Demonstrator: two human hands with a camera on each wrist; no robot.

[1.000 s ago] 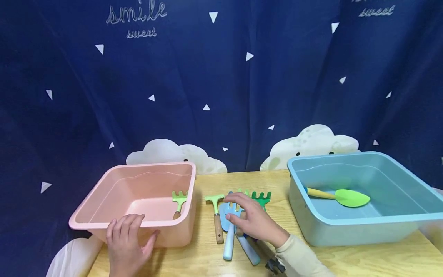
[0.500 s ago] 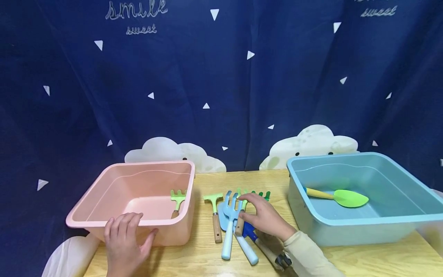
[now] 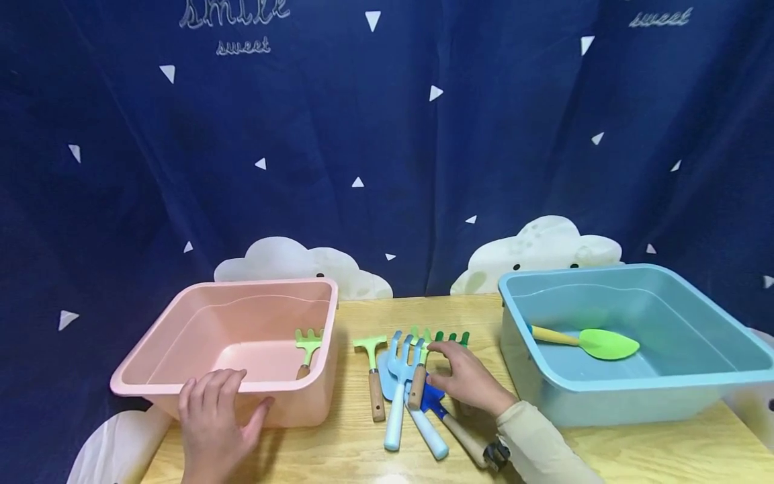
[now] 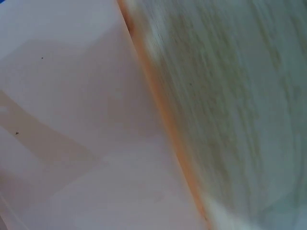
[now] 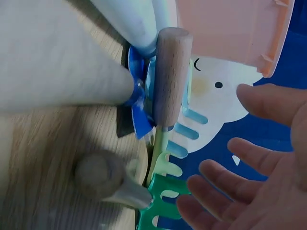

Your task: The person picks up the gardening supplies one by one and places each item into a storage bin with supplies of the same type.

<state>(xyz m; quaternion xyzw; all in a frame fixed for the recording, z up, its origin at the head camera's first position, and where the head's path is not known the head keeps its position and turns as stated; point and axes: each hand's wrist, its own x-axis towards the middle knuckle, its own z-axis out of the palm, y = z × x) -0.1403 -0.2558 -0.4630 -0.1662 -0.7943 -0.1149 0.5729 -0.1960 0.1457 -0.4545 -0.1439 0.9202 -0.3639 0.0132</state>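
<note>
- My right hand [image 3: 471, 382] is sitting farther right than a second ago — fingers spreading loosely, gripping nothing.
- The wood-handled light-green rake [image 3: 417, 388] is now showing, lying between the light-blue fork [image 3: 395, 413] and my right hand on the table [image 3: 338, 464].
- I'm judging that no tool is being carried — the rake is staying unheld.
- My left hand [image 3: 211, 410] is still gripping the pink bin [image 3: 296, 388] by its near rim.

Head view forward-down, 2 wrist close-ups
</note>
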